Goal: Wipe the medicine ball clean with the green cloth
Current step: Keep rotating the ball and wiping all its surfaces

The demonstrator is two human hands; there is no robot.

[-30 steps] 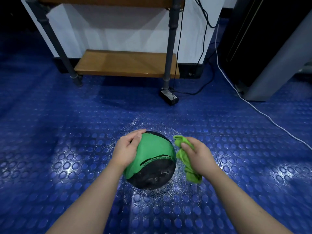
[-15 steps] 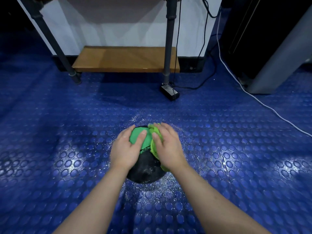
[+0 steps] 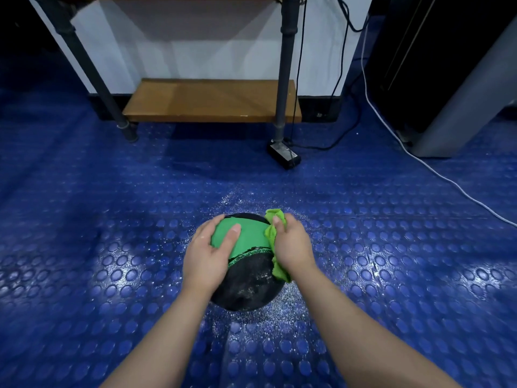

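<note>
A green and black medicine ball sits on the blue studded floor, its black lower half speckled with white dust. My left hand lies spread over the ball's left side, thumb on the green panel. My right hand presses the bunched green cloth against the ball's right side, fingers curled over the cloth. Cloth ends stick out above and below that hand.
White dust is scattered on the floor around the ball. A low wooden shelf on metal legs stands behind, with a black box and cables by its right leg. A white cable crosses the floor at right.
My right hand brought the cloth from beside the ball onto its top, then slid it to the ball's right side. My left hand stays on the ball's left side.
</note>
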